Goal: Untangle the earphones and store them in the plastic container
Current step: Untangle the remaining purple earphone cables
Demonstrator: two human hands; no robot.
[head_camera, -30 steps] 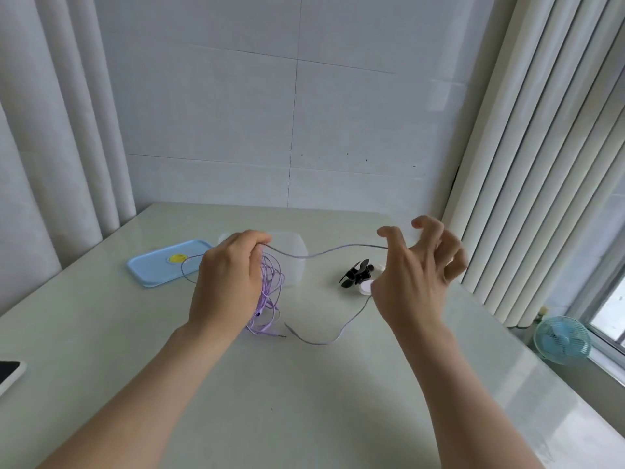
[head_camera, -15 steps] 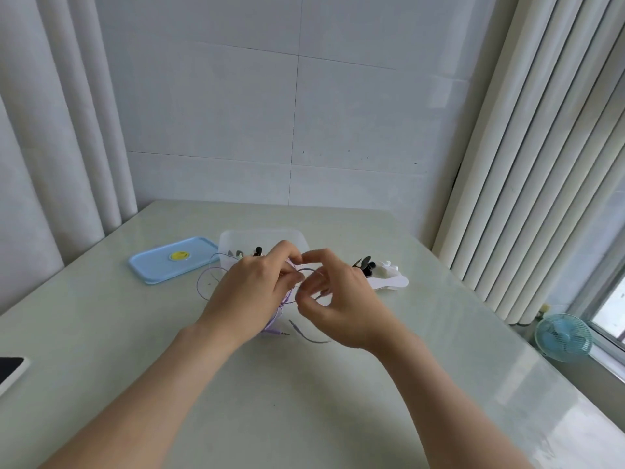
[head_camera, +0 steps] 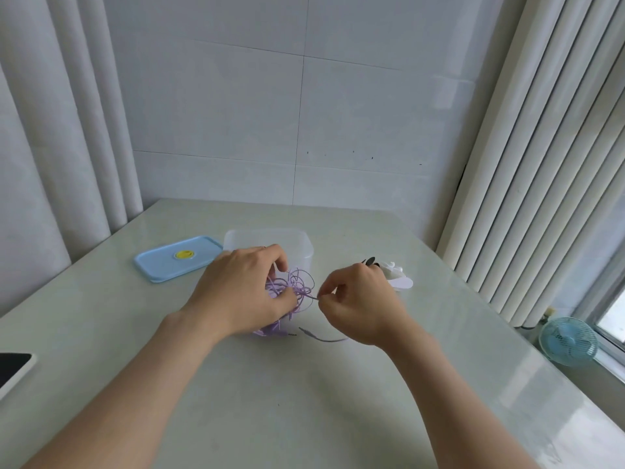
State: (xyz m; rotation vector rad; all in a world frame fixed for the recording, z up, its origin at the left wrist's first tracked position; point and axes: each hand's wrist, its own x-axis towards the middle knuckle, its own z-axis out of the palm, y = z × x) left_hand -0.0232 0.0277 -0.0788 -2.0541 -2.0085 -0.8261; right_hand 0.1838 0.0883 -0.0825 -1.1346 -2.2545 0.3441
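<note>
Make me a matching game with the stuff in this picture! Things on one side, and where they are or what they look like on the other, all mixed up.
Things:
1. lid
2. earphones
3. plastic container
4. small fan

Descriptions:
A. see-through, with no lid on
B. purple and tangled, gripped by the left hand and pinched by the right hand
C. flat on the table, with a yellow spot
D. off the table, by the window

Pairs: 1-C, 2-B, 3-A, 4-D
</note>
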